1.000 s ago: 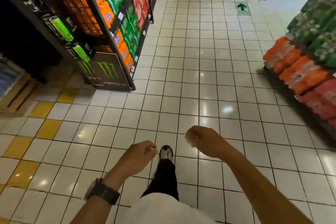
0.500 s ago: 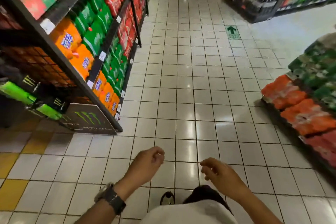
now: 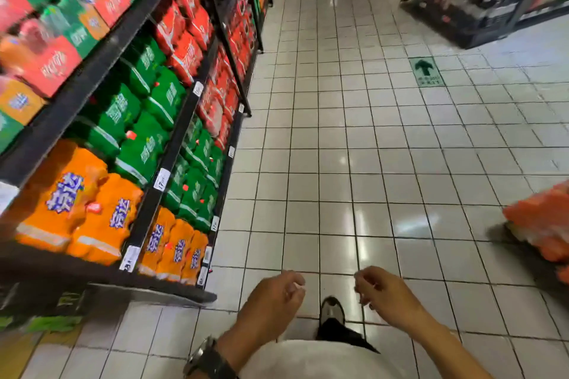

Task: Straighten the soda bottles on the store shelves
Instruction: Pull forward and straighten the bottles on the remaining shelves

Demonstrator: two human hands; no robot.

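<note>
A person's left hand (image 3: pixel 271 298) and right hand (image 3: pixel 385 295) loosely curled, both empty, above the tiled floor (image 3: pixel 338 163), packed soda bottles (image 3: pixel 114 218) filling shelves (image 3: pixel 175 144) at left

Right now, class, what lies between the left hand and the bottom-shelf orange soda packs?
Head view: from left hand to orange soda packs, bare floor tiles, then the shelf's black rail.

Glossy tiled floor (image 3: pixel 385 163); shiny plastic-wrapped soda packs (image 3: pixel 144 144); matt black shelving (image 3: pixel 172 144)
</note>
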